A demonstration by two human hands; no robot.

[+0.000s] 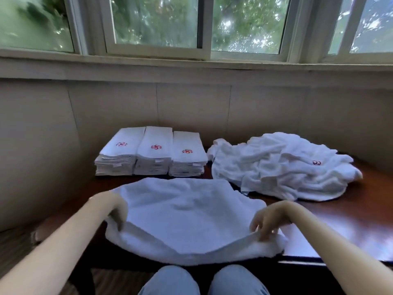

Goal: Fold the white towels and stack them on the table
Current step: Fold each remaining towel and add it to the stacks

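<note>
A white towel (pixel 187 209) lay spread on the near part of the dark wooden worktop (pixel 350 220), its near edge reaching the front rim. The left hand (pixel 116 213) pinched the towel's near left corner, fingers curled round the cloth. The right hand (pixel 265 222) pinched the near right corner likewise, and that edge was raised a little off the surface. Beyond the towel, at the far left, three stacks of folded towels (pixel 154 154) stood side by side, each top bearing a red emblem. Just right of them lay a heap of unfolded towels (pixel 276 167). A window (pixel 157 22) ran behind; knees (pixel 170 279) in blue jeans showed below.
</note>
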